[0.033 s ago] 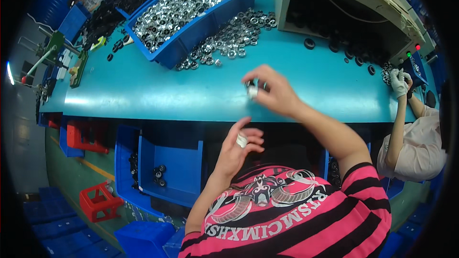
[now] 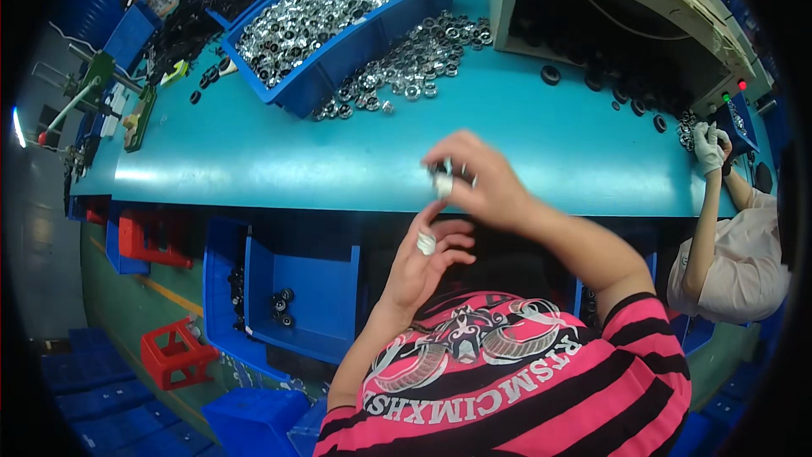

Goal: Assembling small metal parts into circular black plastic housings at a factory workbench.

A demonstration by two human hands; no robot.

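Note:
My right hand (image 2: pixel 492 189) is over the front edge of the bench, its thumb and fingers pinched round a small dark and shiny wheel-like part (image 2: pixel 437 170). Motion blur and the fingers cover much of that part. White tape wraps the right thumb. Just below, my left hand (image 2: pixel 414 269) holds nothing, its fingers spread and white tape round one of them. The left fingertip comes close to the right thumb; whether they touch I cannot tell. Beyond both hands, many silver wheel hubs (image 2: pixel 412 68) lie loose beside a blue bin (image 2: pixel 298 95) heaped with more.
A beige box-like machine (image 2: pixel 501 8) with a dark opening stands at the back right, black rings (image 2: pixel 551 75) before it. At far right a gloved co-worker's hands (image 2: pixel 709 148) work. A green hand press (image 2: pixel 100 76) is at left. Blue trays (image 2: pixel 317 267) sit below the bench edge.
My right hand has come slightly nearer to me with the wheel-like part. My left hand has risen a little, so the two hands are closer together.

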